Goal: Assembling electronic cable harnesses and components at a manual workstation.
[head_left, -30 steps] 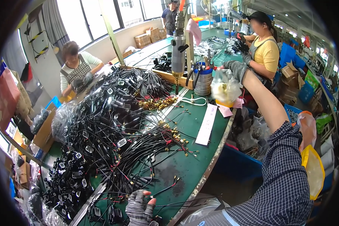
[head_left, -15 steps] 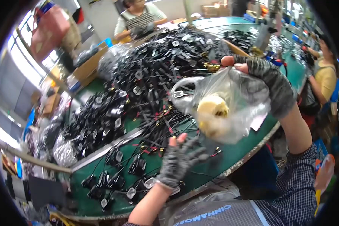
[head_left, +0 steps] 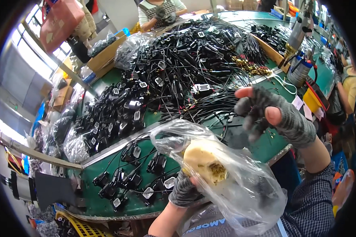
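- Bun [head_left: 201,158], in the head view: it sits inside a clear plastic bag [head_left: 257,193], low and near the middle, held in front of the person at the near edge of the green workbench [head_left: 91,204]. Its broken face, with greenish filling, is turned up.
- Left hand [head_left: 184,190], same view: half a second ago it reaches out empty with fingers spread; now it supports the bun from below and to the left, its thumb pressed on the lower edge. The other fingers are mostly hidden, so their exact grip cannot be told.
- Right hand [head_left: 281,114], same view: it has let go of the bag, which it pinched by the top half a second ago. Its thumb and fingers stand apart with nothing between them, above the bench.
- What this means: the bun's weight appears to have passed to the left hand, leaving the right free.
- Around them: loose black parts [head_left: 130,181] lie left of the left hand; a heap of black cabled parts [head_left: 186,59] spreads beyond.
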The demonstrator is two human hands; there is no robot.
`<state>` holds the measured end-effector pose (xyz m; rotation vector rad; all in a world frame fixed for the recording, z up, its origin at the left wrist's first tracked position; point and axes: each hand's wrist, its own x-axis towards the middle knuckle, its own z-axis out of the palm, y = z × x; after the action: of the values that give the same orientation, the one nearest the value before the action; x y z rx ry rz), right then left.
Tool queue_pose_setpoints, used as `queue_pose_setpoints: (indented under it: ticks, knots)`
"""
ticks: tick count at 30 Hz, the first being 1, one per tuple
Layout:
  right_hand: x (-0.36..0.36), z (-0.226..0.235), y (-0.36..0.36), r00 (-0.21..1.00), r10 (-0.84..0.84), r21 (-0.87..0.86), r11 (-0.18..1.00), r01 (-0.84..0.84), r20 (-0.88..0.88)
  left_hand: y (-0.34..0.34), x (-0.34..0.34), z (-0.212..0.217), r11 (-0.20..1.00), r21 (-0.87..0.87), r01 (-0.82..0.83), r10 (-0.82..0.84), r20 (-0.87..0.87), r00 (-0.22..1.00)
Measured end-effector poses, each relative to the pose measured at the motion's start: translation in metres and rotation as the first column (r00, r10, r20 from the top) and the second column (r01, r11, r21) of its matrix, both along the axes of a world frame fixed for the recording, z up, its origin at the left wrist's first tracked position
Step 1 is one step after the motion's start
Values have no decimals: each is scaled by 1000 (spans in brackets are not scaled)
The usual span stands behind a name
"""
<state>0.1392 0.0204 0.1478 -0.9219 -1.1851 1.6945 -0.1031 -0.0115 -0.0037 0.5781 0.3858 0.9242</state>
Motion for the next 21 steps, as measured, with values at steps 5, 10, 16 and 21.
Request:
queue_pose_setpoints:
  ticks: [5,10,16,21]
  knots:
    - [-30,1,6,906,45,251,954,-163,421,-10,-2,15,999,-28,-24,20,-145,989]
    - [-38,-21,12,841,110,98,977,-190,530,-17,-5,21,989,-57,-136,120,-219,968]
    - [-36,-54,10,893,42,223,962,-157,448,-24,-11,23,996,-83,-39,22,-191,981]
    - [-52,-75,18,940,120,-27,993,-118,320,-20,-23,21,993,-104,-62,37,-223,974]
